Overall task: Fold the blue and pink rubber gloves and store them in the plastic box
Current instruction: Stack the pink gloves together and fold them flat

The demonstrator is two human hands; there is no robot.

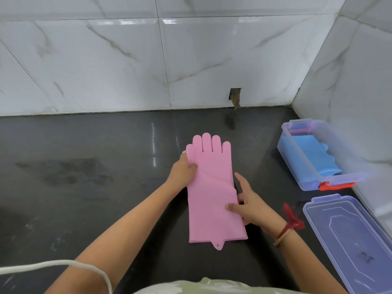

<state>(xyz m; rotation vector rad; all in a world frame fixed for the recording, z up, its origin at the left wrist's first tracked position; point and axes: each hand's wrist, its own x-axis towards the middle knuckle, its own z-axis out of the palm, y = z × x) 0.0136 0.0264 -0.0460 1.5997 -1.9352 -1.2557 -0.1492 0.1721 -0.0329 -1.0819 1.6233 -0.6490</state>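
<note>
Pink rubber gloves [212, 187] lie flat and unfolded on the dark counter, fingers pointing at the wall, stacked so that they look like one. My left hand [183, 171] pinches their left edge near the thumb. My right hand [251, 205] grips the right edge by the cuff, thumb on top. The folded blue gloves [314, 155] lie inside the clear plastic box [297, 153] at the right, which stands uncovered.
The box's clear lid [350, 236] lies top up at the near right. Marble-tiled walls close the counter at the back and right. A white cord [63, 265] crosses the lower left over my arm.
</note>
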